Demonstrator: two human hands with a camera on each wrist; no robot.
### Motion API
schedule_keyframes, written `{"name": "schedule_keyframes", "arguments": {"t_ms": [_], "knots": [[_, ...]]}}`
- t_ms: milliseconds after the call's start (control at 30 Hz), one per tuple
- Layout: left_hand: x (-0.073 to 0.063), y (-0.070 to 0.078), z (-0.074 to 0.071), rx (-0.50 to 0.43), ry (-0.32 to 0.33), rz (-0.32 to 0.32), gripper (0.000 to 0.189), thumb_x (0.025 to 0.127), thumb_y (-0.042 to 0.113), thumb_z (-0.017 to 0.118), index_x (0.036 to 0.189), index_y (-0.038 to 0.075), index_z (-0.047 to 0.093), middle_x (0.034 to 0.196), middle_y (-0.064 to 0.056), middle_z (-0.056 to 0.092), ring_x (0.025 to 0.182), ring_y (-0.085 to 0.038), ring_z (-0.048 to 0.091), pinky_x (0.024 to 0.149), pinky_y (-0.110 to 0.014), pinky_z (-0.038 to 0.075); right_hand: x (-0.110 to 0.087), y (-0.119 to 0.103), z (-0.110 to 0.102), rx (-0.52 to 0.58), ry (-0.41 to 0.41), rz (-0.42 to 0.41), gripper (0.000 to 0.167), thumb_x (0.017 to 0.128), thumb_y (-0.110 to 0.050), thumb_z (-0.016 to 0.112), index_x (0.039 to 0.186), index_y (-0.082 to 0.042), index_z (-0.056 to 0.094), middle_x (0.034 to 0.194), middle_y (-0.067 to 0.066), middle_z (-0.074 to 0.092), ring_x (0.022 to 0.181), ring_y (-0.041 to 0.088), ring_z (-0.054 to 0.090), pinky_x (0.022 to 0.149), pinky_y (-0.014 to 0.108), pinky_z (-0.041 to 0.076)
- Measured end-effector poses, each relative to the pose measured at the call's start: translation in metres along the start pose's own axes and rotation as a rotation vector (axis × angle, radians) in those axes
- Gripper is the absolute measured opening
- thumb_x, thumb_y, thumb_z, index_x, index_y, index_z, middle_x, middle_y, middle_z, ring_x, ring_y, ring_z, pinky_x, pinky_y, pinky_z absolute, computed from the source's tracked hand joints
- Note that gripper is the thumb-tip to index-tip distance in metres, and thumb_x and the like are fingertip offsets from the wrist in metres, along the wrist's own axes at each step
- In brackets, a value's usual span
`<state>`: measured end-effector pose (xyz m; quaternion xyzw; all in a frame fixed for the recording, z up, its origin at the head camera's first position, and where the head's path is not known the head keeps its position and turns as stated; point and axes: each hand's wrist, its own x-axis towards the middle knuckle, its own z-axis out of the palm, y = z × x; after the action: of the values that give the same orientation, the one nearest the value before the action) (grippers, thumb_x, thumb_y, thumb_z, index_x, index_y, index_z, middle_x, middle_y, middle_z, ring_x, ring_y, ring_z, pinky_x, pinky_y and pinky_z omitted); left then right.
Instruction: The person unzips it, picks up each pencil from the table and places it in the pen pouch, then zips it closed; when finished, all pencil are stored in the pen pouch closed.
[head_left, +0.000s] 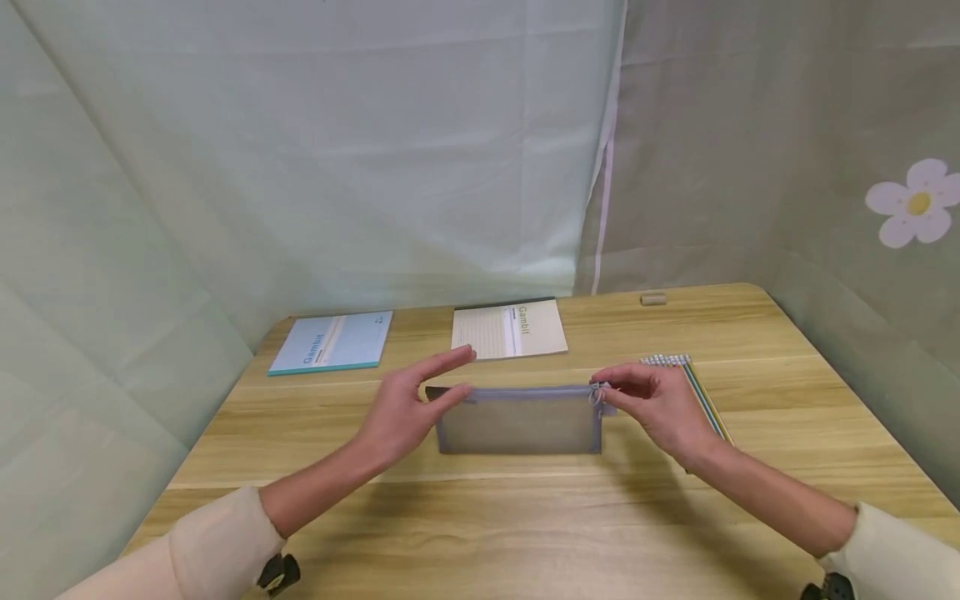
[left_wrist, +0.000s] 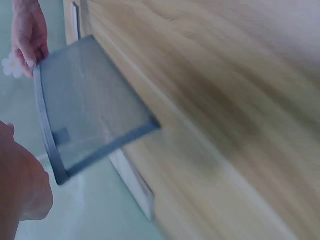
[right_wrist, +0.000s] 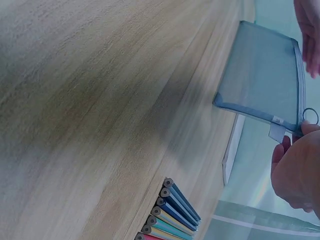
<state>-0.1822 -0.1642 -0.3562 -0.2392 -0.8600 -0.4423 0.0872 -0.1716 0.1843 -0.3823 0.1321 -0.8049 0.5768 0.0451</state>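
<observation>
Mesh pouch (head_left: 525, 427) on the near side of the cream notebook (head_left: 538, 330), held upright: the right hand (head_left: 663, 412) pinches its zip end, to the notebook's right, while the left hand (head_left: 401, 408), fingers extended and gripping nothing, sits just beside the other end. It looks light and floppy (thin mesh probably creases easily), so the bound zip edge (head_left: 532, 392) or corners should offer the firmest hold.
</observation>
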Motion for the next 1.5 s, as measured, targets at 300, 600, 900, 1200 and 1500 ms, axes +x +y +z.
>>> {"name": "schedule_keyframes", "arguments": {"t_ms": [300, 600, 900, 1200, 1500], "knots": [[0.026, 0.028, 0.034, -0.006, -0.011, 0.408, 0.048, 0.089, 0.010, 0.087, 0.135, 0.007, 0.073, 0.131, 0.000, 0.074, 0.124, -0.014, 0.069, 0.106, -0.031, 0.056, -0.003, 0.003, 0.001, 0.030, 0.021, -0.050, 0.018, 0.093, -0.004, 0.081, 0.111, -0.002, 0.080, 0.107, 0.013, 0.079, 0.093, 0.011, 0.075, 0.080, 0.020, 0.061], [0.036, 0.044, 0.072, 0.088, -0.016, 0.540, 0.042, 0.088, 0.020, 0.090, 0.127, 0.009, 0.077, 0.123, 0.000, 0.077, 0.117, -0.008, 0.070, 0.102, -0.023, 0.056, -0.004, 0.007, 0.001, 0.033, 0.038, -0.091, 0.016, 0.094, -0.002, 0.080, 0.110, -0.001, 0.080, 0.104, 0.013, 0.079, 0.091, 0.014, 0.076, 0.079, 0.022, 0.063], [0.040, 0.051, 0.101, 0.125, -0.049, 0.456, 0.037, 0.091, 0.024, 0.087, 0.125, 0.012, 0.077, 0.122, 0.004, 0.077, 0.116, -0.008, 0.070, 0.103, -0.022, 0.054, -0.005, 0.006, 0.001, -0.015, 0.056, -0.103, 0.017, 0.094, -0.004, 0.081, 0.110, -0.003, 0.081, 0.105, 0.010, 0.080, 0.091, 0.013, 0.075, 0.078, 0.022, 0.062], [0.041, 0.052, 0.116, 0.193, -0.007, 0.414, 0.030, 0.090, 0.024, 0.088, 0.116, 0.015, 0.075, 0.111, 0.006, 0.078, 0.106, -0.007, 0.072, 0.097, -0.023, 0.057, -0.007, 0.005, 0.002, -0.014, 0.050, -0.098, 0.016, 0.095, -0.005, 0.080, 0.111, -0.004, 0.081, 0.106, 0.009, 0.080, 0.094, 0.012, 0.074, 0.079, 0.021, 0.061], [0.043, 0.050, 0.120, 0.174, 0.000, 0.382, 0.016, 0.095, 0.022, 0.084, 0.107, 0.014, 0.077, 0.103, 0.006, 0.079, 0.101, -0.007, 0.073, 0.092, -0.021, 0.059, -0.005, 0.010, 0.002, 0.008, 0.058, -0.115, 0.014, 0.093, -0.003, 0.081, 0.108, -0.002, 0.081, 0.104, 0.009, 0.080, 0.093, 0.010, 0.075, 0.079, 0.021, 0.062]]}}
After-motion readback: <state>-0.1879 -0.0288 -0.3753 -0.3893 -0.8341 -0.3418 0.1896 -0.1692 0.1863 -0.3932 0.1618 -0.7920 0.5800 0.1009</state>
